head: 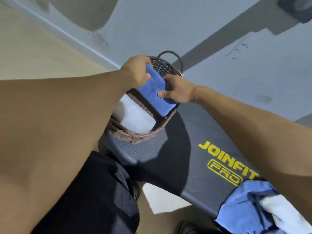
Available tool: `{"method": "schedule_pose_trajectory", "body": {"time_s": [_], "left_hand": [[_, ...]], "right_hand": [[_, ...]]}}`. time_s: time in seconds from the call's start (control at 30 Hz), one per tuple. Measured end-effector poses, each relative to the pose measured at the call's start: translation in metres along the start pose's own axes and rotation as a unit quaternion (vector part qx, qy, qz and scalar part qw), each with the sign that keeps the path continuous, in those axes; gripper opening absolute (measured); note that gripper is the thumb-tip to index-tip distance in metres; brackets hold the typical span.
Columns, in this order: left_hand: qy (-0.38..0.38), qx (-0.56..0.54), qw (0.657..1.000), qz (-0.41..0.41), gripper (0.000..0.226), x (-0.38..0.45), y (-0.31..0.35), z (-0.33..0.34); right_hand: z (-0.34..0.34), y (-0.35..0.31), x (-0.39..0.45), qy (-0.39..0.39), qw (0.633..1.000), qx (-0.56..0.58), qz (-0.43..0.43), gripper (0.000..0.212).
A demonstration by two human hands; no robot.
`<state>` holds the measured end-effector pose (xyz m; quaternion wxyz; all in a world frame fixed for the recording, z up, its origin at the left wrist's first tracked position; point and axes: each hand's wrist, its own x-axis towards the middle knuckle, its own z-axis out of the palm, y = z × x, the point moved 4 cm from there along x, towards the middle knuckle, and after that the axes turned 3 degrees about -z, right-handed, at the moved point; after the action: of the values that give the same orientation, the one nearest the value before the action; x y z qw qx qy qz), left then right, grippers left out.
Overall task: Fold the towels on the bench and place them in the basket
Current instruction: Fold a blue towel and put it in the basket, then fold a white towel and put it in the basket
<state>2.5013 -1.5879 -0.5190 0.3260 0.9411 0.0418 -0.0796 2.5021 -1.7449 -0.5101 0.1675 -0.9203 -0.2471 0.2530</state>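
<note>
A folded blue towel (156,92) is held over the brown woven basket (143,135), which stands on the end of the black bench (194,154). My left hand (136,71) grips the towel's far end, thumb on top. My right hand (177,91) grips its near side, thumb pressed on the top face. A folded white towel (135,119) lies inside the basket beneath the blue one. Unfolded blue towels (243,208) and a white towel (283,211) lie heaped on the bench at the lower right.
The basket's loop handle (175,56) sticks up at its far side. The bench bears yellow lettering. Grey floor lies beyond, with a pale strip at the left. My dark-clothed legs and a shoe show at the bottom.
</note>
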Motion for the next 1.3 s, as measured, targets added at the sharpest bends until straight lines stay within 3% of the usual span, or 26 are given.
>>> {"method": "schedule_pose_trajectory", "body": {"time_s": [0.23, 0.43, 0.57, 0.6, 0.67, 0.73, 0.8, 0.87, 0.93, 1.0, 1.17, 1.3], "left_hand": [[-0.073, 0.03, 0.996, -0.028, 0.034, 0.005, -0.029, 0.025], [-0.091, 0.054, 0.992, -0.074, 0.04, 0.007, -0.05, 0.028], [-0.098, 0.072, 0.99, -0.073, 0.042, 0.005, -0.05, 0.029], [-0.094, 0.074, 0.99, -0.073, 0.042, 0.005, -0.05, 0.029], [-0.079, 0.084, 0.991, -0.065, 0.044, 0.003, -0.044, 0.028], [-0.057, 0.105, 0.992, -0.047, 0.044, 0.0, -0.036, 0.026], [-0.014, 0.129, 0.991, -0.017, 0.043, -0.003, -0.027, 0.023], [0.017, 0.142, 0.989, 0.025, 0.034, -0.004, -0.019, 0.022], [-0.014, 0.134, 0.99, 0.033, 0.023, -0.007, -0.021, 0.025], [-0.051, 0.098, 0.994, 0.023, 0.02, -0.008, -0.031, 0.028], [-0.076, 0.048, 0.996, 0.0, 0.018, -0.008, -0.041, 0.027], [-0.089, 0.055, 0.994, 0.033, 0.02, -0.014, -0.023, 0.024]], "right_hand": [[0.038, 0.001, 0.029, -0.176, 0.976, 0.08, 0.104, 0.029], [0.049, 0.005, 0.037, -0.167, 0.969, 0.133, 0.125, 0.047], [0.045, 0.007, 0.037, -0.175, 0.969, 0.115, 0.128, 0.014], [0.045, 0.006, 0.037, -0.174, 0.974, 0.084, 0.122, 0.015], [0.043, 0.003, 0.038, -0.147, 0.983, -0.049, 0.098, 0.035], [0.034, -0.004, 0.039, -0.053, 0.988, -0.121, 0.073, 0.045], [0.025, -0.007, 0.037, -0.01, 0.993, -0.107, 0.053, 0.047], [0.022, -0.006, 0.032, -0.063, 0.993, -0.089, 0.047, 0.046], [0.022, -0.004, 0.024, -0.123, 0.989, -0.064, 0.054, 0.055], [0.025, -0.003, 0.02, -0.133, 0.988, -0.052, 0.052, 0.066], [0.035, -0.008, 0.016, -0.086, 0.992, -0.09, 0.008, 0.067], [0.011, -0.004, -0.019, 0.032, 0.999, 0.033, -0.026, 0.046]]}}
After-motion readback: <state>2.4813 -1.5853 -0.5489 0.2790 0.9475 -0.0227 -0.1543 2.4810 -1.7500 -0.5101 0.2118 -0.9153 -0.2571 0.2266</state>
